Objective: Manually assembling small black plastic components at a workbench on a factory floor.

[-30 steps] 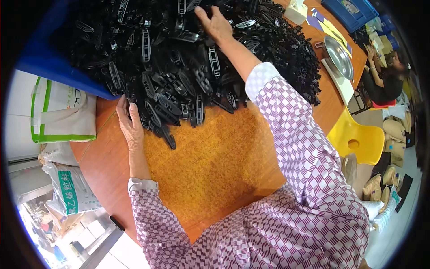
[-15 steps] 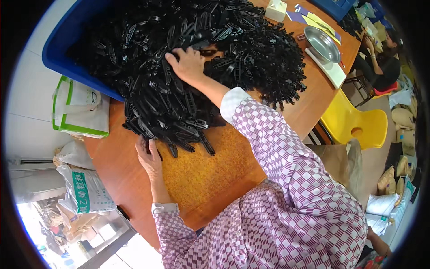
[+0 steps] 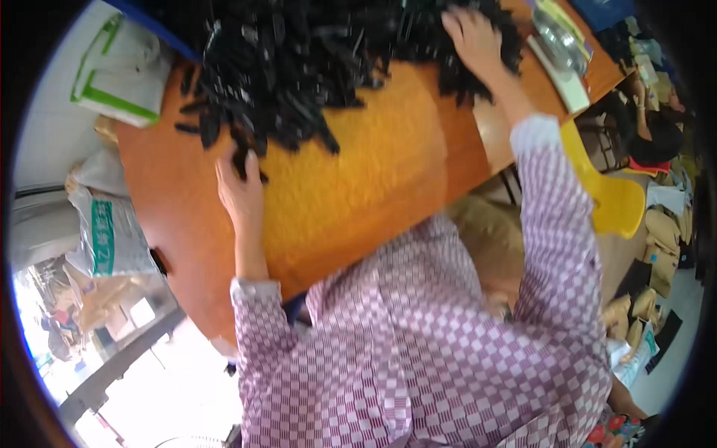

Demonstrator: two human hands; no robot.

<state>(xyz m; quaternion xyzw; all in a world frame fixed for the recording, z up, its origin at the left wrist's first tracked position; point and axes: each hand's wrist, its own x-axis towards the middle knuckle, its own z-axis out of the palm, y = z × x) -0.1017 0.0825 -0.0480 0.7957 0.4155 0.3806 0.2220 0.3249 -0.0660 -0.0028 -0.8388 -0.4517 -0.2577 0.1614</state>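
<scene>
A large heap of long, narrow black plastic pieces [image 3: 291, 89] lies across the far side of the wooden table. At its near left edge my left hand [image 3: 240, 190] has its thumb and fingers bent around a black plastic piece [image 3: 240, 158], partly hidden. Farther right, a mound of smaller black parts [image 3: 455, 81] adjoins the heap. My right hand [image 3: 476, 43] rests over this mound with fingers stretched out and apart, and no held thing shows. Motion blurs the pieces.
Beyond the right hand sit a metal bowl [image 3: 562, 46] and a white scale-like base [image 3: 559, 75]. A yellow chair [image 3: 618, 200] stands right of the wooden table [image 3: 358, 187]. At left are a green-edged bag [image 3: 123, 78] and a white sack [image 3: 123, 235]. Another person sits far right.
My right hand has moved right, from the long pieces to the smaller parts. My left hand stays at the heap's near left edge. The view has shifted, placing the heap higher.
</scene>
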